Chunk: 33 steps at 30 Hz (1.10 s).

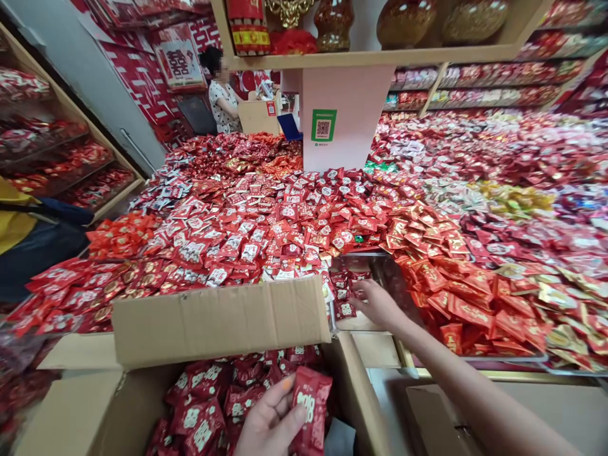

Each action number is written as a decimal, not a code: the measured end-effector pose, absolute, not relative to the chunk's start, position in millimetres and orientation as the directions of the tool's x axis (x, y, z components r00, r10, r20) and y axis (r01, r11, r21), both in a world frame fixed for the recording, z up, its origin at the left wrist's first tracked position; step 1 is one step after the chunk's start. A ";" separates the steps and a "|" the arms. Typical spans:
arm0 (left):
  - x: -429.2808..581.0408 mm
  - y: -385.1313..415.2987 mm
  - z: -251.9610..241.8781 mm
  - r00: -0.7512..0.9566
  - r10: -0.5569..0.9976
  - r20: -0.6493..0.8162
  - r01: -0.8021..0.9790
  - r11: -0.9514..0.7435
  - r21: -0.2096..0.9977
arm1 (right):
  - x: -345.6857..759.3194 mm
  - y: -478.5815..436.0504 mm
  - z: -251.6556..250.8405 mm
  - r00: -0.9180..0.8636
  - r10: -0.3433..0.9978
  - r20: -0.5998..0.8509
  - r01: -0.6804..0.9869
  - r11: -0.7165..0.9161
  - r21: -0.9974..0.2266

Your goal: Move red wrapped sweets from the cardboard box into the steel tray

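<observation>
"Centrally, which containers do we distinguish, and what do they hold?"

"We distinguish one open cardboard carton (218,320) at the near edge, holding a heap of dark red packets (199,411) with pale printed characters; they overlap, so we cannot count them. Just beyond its right corner we note one metal tray (392,272), with a few similar packets (346,310) along its left side, some partly hidden."

"How many hands do we count, and in what state?"

"Two. The left hand (273,421) pinches a single packet (311,411) between thumb and fingers; we locate that packet over the carton's heap, nearly upright, printed face toward us. The right hand (380,305) extends over the tray, fingers partly bent at the packets there; we cannot tell whether they close on any."

"What else do we number?"

"One pale panel (342,88) bearing one green-bordered code sign (323,126); above, one wooden shelf (380,60) with three glass jars (406,22); around the tray, piles of small wrapped pieces (285,215) beyond our counting; in the left background, one person (225,104) in a spotted top."
</observation>
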<state>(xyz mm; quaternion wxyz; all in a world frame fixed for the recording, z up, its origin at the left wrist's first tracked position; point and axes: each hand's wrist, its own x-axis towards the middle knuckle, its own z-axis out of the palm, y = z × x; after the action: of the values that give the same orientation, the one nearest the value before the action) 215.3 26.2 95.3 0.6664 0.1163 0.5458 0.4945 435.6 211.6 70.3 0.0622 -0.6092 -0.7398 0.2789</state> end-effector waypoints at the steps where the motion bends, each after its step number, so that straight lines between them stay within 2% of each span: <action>1: 218.0 27.9 99.6 -0.083 0.810 -0.581 -0.512 0.465 0.722 | 440.0 196.5 84.8 -0.274 0.934 -0.228 0.830 0.111 -0.546; 2: 220.9 29.9 104.4 -0.069 0.832 -0.550 -0.477 0.457 0.751 | 443.4 179.8 99.1 -0.310 0.929 -0.205 0.771 0.119 -0.625; 4: 226.8 35.1 115.2 -0.019 0.872 -0.490 -0.387 0.445 0.808 | 446.0 145.1 125.1 -0.378 0.912 -0.158 0.532 0.075 -0.843; 6: 233.0 41.3 126.6 0.051 0.897 -0.440 -0.300 0.434 0.849 | 441.8 115.6 144.3 -0.457 0.874 -0.167 0.334 -0.006 -0.943; 9: 241.7 49.5 138.4 0.096 0.911 -0.401 -0.204 0.412 0.888 | 428.8 91.7 156.7 -0.559 0.795 -0.236 0.228 -0.127 -0.965; 12: 246.5 53.1 137.5 0.080 0.923 -0.377 -0.180 0.386 0.905 | 418.8 86.0 153.0 -0.534 0.801 -0.271 0.178 -0.207 -0.962; 14: 247.4 52.3 131.2 0.031 0.925 -0.379 -0.228 0.375 0.898 | 414.7 83.0 145.3 -0.441 0.868 -0.229 0.181 -0.163 -0.970; 16: 247.1 49.6 123.9 -0.029 0.898 -0.438 -0.314 0.408 0.857 | 410.2 77.1 135.4 -0.361 0.930 -0.072 0.275 0.032 -0.961; 18: 245.7 46.1 118.6 0.010 0.845 -0.535 -0.457 0.480 0.749 | 404.9 70.2 125.8 -0.398 0.909 0.121 0.384 0.285 -0.878; 20: 242.9 43.3 116.9 0.106 0.796 -0.596 -0.559 0.544 0.626 | 400.9 66.6 119.7 -0.544 0.811 0.216 0.365 0.461 -0.809; 21: 240.9 42.4 117.2 0.129 0.784 -0.607 -0.551 0.565 0.614 | 400.3 67.3 119.2 -0.616 0.757 0.216 0.312 0.487 -0.816; 23: 236.6 41.9 119.4 0.123 0.784 -0.609 -0.422 0.597 0.682 | 402.3 74.2 124.2 -0.669 0.723 0.173 0.244 0.433 -0.868; 26: 232.7 43.1 122.6 0.165 0.847 -0.506 -0.130 0.527 0.840 | 408.4 92.0 144.0 -0.659 0.750 0.054 0.319 0.345 -0.883; 29: 234.7 44.5 121.5 0.217 0.896 -0.388 0.046 0.388 0.920 | 409.0 103.4 167.0 -0.771 0.635 -0.053 0.359 0.364 -0.859; 31: 237.7 44.7 118.7 0.221 0.915 -0.338 0.061 0.333 0.941 | 408.1 105.6 177.9 -0.806 0.585 -0.094 0.365 0.366 -0.856; 33: 239.4 44.3 116.2 0.255 0.934 -0.253 -0.028 0.268 0.963 | 411.9 110.5 181.5 -0.794 0.600 -0.103 0.384 0.363 -0.849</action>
<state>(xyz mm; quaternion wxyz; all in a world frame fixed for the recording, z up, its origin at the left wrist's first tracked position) 239.4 44.3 116.2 0.6358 0.4723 0.4794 0.3780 411.9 110.5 181.5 0.1128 -0.3007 -0.8178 0.4776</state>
